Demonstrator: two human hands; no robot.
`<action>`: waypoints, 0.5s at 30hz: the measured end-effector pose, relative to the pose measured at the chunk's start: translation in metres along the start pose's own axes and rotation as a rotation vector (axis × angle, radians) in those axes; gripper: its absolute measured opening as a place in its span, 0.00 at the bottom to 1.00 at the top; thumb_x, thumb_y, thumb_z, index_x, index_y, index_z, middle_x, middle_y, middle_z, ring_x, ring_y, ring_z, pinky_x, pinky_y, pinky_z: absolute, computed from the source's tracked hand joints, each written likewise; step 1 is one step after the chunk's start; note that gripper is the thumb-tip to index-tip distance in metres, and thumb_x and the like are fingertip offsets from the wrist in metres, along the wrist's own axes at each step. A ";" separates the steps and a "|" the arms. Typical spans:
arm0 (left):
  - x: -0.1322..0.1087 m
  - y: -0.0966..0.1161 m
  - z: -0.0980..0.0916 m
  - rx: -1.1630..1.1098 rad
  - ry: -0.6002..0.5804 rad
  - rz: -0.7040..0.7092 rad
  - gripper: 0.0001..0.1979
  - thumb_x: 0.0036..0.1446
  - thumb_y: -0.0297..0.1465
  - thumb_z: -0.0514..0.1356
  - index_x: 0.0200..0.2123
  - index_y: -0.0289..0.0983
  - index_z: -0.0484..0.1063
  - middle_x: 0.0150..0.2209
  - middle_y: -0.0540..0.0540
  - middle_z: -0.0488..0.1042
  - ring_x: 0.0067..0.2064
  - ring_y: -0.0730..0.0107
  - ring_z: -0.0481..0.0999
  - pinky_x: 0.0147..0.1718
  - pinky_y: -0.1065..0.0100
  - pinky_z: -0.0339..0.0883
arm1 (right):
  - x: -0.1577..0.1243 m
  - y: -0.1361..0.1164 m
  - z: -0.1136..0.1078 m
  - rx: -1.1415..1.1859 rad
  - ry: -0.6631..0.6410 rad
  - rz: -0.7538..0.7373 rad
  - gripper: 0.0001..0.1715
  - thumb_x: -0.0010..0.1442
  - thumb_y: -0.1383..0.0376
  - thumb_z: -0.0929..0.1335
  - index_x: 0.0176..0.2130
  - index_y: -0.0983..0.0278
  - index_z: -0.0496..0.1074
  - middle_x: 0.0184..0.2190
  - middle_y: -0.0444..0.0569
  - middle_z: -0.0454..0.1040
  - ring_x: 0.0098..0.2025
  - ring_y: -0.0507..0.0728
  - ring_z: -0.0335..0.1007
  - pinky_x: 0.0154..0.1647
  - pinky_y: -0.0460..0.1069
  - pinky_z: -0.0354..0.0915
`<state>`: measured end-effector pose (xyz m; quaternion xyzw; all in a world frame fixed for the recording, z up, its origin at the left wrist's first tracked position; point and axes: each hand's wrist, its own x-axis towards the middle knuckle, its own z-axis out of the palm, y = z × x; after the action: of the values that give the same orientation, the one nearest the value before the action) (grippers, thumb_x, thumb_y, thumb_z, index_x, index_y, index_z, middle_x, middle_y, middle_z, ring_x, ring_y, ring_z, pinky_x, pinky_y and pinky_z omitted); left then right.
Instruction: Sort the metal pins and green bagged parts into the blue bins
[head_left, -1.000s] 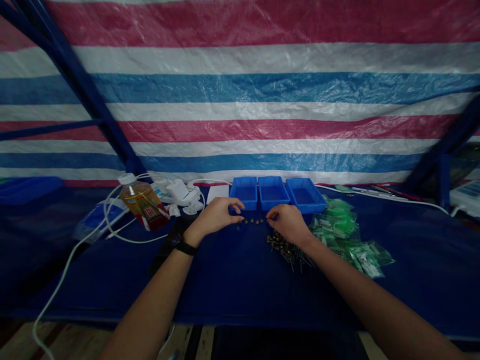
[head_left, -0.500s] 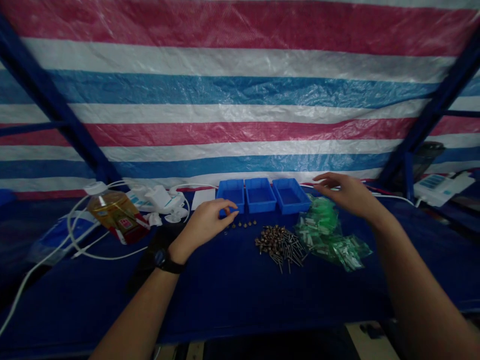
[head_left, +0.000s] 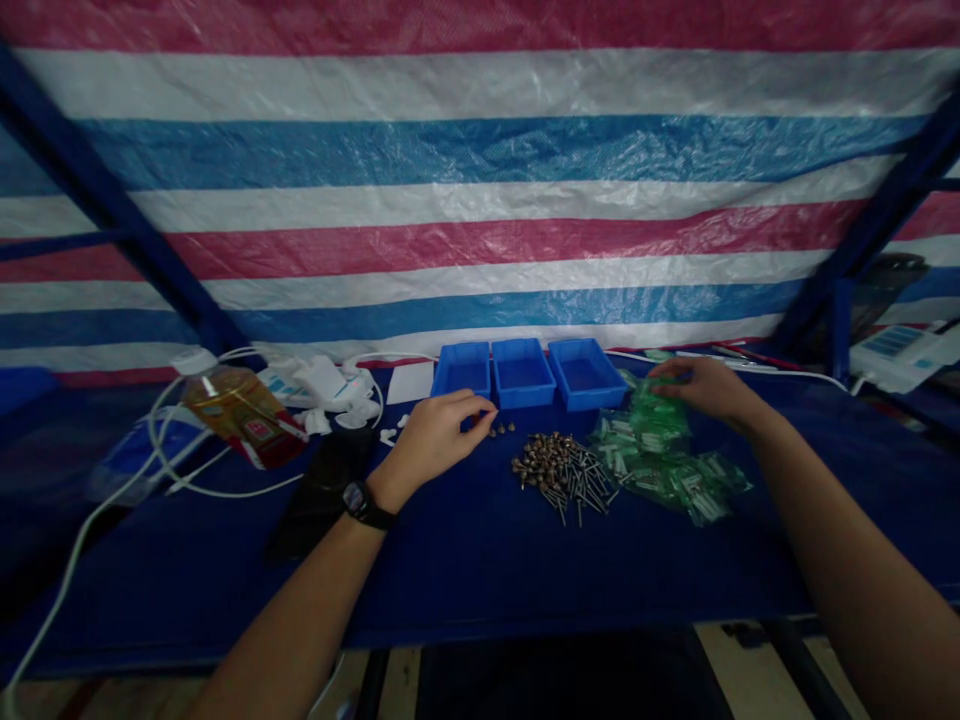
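- Screws (head_left: 562, 476), bronze-headed with dark shanks, lie in a loose heap mid-bench on the blue table cover (head_left: 450, 570).
- Small screws (head_left: 501, 429) stand apart, just beside the left hand; I judge this spacing keeps them separate from the heap.
- Left hand (head_left: 436, 437): fingertips pressed together; I cannot tell whether they pinch anything.
- Right hand (head_left: 703, 390): fingers curved over green plastic packets (head_left: 660, 440); I cannot tell whether they grip.
- Three blue plastic trays (head_left: 521, 373) stand side by side behind the screws, apparently placed within reach of both hands.
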<state>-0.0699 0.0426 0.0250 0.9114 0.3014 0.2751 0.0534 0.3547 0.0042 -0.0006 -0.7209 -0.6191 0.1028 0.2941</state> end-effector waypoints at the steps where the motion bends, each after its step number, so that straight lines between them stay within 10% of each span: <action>1: 0.000 0.000 0.000 -0.001 -0.003 0.001 0.09 0.66 0.31 0.57 0.39 0.39 0.78 0.36 0.49 0.78 0.34 0.71 0.76 0.35 0.70 0.65 | 0.001 0.003 0.000 0.021 0.042 0.031 0.18 0.50 0.59 0.74 0.40 0.65 0.81 0.33 0.52 0.81 0.35 0.61 0.76 0.37 0.52 0.67; 11: 0.002 0.012 0.000 -0.150 0.091 -0.026 0.09 0.65 0.31 0.58 0.37 0.39 0.79 0.34 0.49 0.78 0.30 0.74 0.73 0.31 0.70 0.63 | -0.018 -0.039 -0.023 0.605 0.449 0.071 0.24 0.46 0.55 0.77 0.41 0.64 0.79 0.24 0.45 0.75 0.26 0.53 0.68 0.27 0.48 0.61; 15: 0.007 0.044 0.010 -0.564 0.160 -0.239 0.13 0.64 0.38 0.59 0.47 0.38 0.76 0.33 0.47 0.76 0.27 0.74 0.71 0.26 0.72 0.63 | -0.030 -0.094 -0.012 0.834 0.378 -0.068 0.18 0.48 0.56 0.78 0.38 0.61 0.80 0.27 0.43 0.75 0.28 0.51 0.69 0.30 0.47 0.64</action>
<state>-0.0372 0.0118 0.0318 0.7943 0.3212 0.4105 0.3120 0.2762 -0.0228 0.0546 -0.5262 -0.4835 0.2001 0.6703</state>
